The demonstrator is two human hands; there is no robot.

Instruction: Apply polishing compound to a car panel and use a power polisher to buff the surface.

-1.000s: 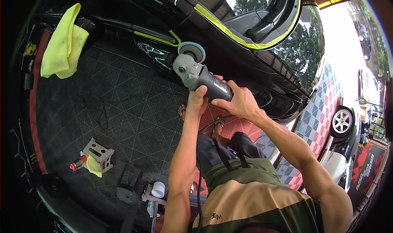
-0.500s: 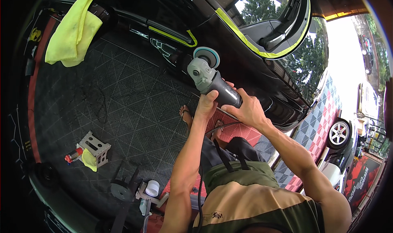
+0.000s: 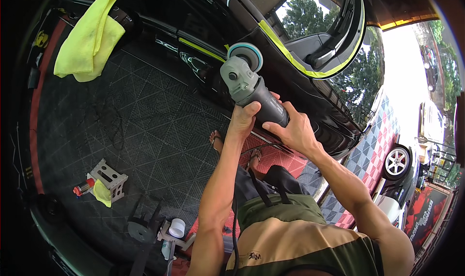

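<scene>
A grey and black car polisher (image 3: 241,80) with a round pad (image 3: 255,58) rimmed in blue is held in both my hands. My left hand (image 3: 242,121) wraps the body just behind the grey head, thumb on top. Farther back, my right hand (image 3: 298,133) grips the black rear part. The pad is at the side of a glossy black car (image 3: 290,94); whether it touches the paint I cannot tell. Yellow-green masking tape (image 3: 286,48) edges the window and mirror, and another tape strip (image 3: 201,49) runs left of the pad. A power cord trails below my hands.
A yellow towel (image 3: 89,46) lies at the upper left. On the dark tiled floor stand a grey step stool (image 3: 112,179) with a yellow cloth and red bottle, and a stand (image 3: 167,235) holding a white cup-like thing. Another car's wheel (image 3: 397,161) shows at right.
The polisher has shifted slightly away from me, and its pad now covers the end of the left tape strip. Both hands keep their grip. The whole view has shifted slightly.
</scene>
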